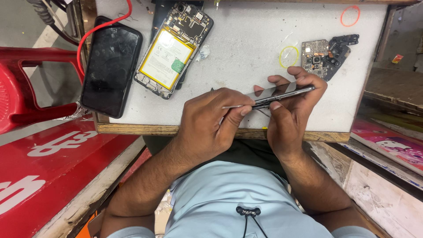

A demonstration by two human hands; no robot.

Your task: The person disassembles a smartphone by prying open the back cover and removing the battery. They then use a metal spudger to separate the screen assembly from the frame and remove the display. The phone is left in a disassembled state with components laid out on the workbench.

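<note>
My right hand grips a thin dark phone edge-on, just above the front of the white work board. In my left hand is a slim metal tool, pinched between thumb and fingers. Its tip rests against the phone's edge near my right thumb. Both hands touch at the phone, over the board's near edge.
An opened phone with a yellow-edged battery and a black phone lie at the left. A circuit board with camera parts, a yellow band and a red band lie at the right. A red stool stands far left.
</note>
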